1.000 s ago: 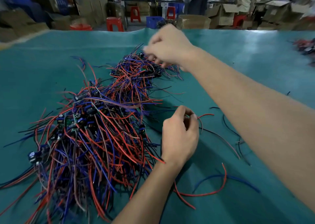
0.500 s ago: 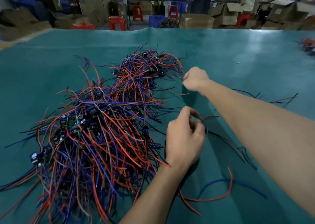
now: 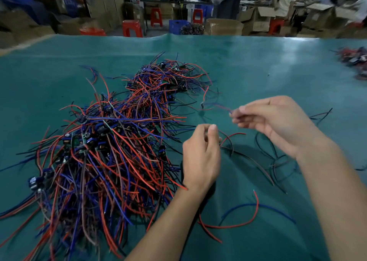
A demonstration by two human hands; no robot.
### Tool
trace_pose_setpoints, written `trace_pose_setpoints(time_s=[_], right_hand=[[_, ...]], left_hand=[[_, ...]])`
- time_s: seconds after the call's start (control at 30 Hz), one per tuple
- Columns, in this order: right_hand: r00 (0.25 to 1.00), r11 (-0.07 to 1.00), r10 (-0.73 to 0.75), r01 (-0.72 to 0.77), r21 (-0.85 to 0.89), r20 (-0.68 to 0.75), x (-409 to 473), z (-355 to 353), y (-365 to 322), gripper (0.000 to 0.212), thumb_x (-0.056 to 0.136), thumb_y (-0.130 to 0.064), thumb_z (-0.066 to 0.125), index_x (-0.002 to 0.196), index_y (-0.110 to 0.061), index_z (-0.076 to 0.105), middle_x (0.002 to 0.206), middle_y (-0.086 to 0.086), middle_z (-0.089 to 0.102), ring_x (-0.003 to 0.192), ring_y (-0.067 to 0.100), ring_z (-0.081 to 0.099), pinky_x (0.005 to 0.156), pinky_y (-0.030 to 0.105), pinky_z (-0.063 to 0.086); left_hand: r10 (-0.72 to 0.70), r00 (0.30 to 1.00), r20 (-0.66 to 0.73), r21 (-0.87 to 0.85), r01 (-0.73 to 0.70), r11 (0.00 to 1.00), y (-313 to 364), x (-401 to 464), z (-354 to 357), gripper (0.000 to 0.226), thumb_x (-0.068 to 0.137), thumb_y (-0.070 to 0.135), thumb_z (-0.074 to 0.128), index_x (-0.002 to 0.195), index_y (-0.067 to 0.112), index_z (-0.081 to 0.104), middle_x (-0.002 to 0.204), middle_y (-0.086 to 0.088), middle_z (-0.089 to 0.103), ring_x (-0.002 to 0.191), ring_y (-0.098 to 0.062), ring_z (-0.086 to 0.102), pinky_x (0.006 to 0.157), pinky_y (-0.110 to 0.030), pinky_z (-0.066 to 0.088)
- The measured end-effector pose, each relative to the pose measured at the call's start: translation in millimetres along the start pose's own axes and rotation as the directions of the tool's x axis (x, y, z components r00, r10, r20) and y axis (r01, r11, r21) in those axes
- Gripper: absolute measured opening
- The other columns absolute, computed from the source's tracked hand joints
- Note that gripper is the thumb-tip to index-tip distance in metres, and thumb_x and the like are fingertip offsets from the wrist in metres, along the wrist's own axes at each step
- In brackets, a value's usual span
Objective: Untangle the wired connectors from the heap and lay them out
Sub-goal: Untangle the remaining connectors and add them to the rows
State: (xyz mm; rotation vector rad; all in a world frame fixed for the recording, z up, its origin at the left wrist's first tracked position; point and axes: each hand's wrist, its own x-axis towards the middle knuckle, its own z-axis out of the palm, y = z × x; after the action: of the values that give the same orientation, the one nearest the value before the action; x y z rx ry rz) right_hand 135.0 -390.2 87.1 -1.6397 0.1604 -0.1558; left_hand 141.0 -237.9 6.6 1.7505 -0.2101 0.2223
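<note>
Worktop [image 3: 258,66]: green covering, carrying one large heap [image 3: 111,141] of red, blue and black wired connectors, left of centre, running from the near left edge toward the middle. Small dark connector bodies and green circuit pieces show among the wires.

Left hand [image 3: 200,157]: raised just right of the heap, thumb and fingers curled together and pinching thin dark and red wires [image 3: 228,141] that trail to the right onto the worktop.

Right hand [image 3: 278,121]: held above the worktop, fingertips [image 3: 237,114] pinching a blurred blue-red wire [image 3: 216,105] that runs left toward the far end of the heap.

Loose wires: a red and a blue length [image 3: 254,211] crossing near the front, black strands [image 3: 278,161] under the right forearm.

Containers: cardboard boxes [image 3: 224,27] and a blue crate [image 3: 176,24] stand beyond the worktop; contents cannot be determined. A second, smaller wire pile [image 3: 355,59] lies at the far right edge.
</note>
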Motion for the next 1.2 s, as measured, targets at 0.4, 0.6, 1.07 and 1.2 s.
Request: trace_pose_setpoints(time_s=[0.4, 0.6, 1.07, 1.2], right_hand=[[0.995, 0.921, -0.028, -0.013, -0.389, -0.098, -12, 15, 53, 0.040, 0.083, -0.038, 0.067, 0.063, -0.004, 0.068, 0.057, 0.008, 0.068, 0.048, 0.019, 0.055, 0.054, 0.032, 0.043], [0.977, 0.947, 0.163, -0.117, 0.300, -0.136, -8, 17, 44, 0.022, 0.106, -0.025, 0.051, 0.097, -0.011, 0.064, 0.086, 0.010, 0.079, 0.058, 0.015, 0.066, 0.049, 0.023, 0.050], [0.982, 0.980, -0.174, 0.166, -0.113, -0.066, -20, 22, 44, 0.010, 0.090, -0.008, 0.073, 0.089, -0.017, 0.070, 0.064, 0.013, 0.070, 0.050, 0.016, 0.048, 0.046, 0.022, 0.037], [0.995, 0.991, -0.091, 0.095, -0.090, 0.044, -19, 22, 46, 0.015, 0.077, -0.020, 0.074, 0.085, -0.020, 0.062, 0.059, 0.006, 0.067, 0.048, 0.016, 0.048, 0.044, 0.023, 0.038]], left_hand=[[0.066, 0.995, 0.076, 0.102, -0.073, 0.992, 1, -2, 0, 0.030, 0.095, 0.026, 0.049, 0.074, 0.007, 0.059, 0.065, -0.010, 0.063, 0.069, -0.031, 0.059, 0.071, -0.047, 0.049], [0.140, 0.932, 0.334, 0.089, -0.180, 0.980, 4, -6, -3, 0.024, 0.089, 0.035, 0.054, 0.081, 0.022, 0.072, 0.058, 0.013, 0.060, 0.058, -0.004, 0.053, 0.061, -0.027, 0.041], [0.105, 0.988, 0.116, 0.002, -0.106, 0.994, 4, -5, 0, 0.050, 0.103, 0.045, 0.031, 0.086, 0.010, 0.063, 0.069, -0.007, 0.066, 0.067, -0.028, 0.058, 0.070, -0.050, 0.049], [0.114, 0.988, 0.109, 0.038, -0.118, 0.992, 5, -4, -2, 0.044, 0.105, 0.036, 0.037, 0.078, 0.006, 0.054, 0.071, -0.008, 0.060, 0.072, -0.033, 0.053, 0.069, -0.054, 0.045]])
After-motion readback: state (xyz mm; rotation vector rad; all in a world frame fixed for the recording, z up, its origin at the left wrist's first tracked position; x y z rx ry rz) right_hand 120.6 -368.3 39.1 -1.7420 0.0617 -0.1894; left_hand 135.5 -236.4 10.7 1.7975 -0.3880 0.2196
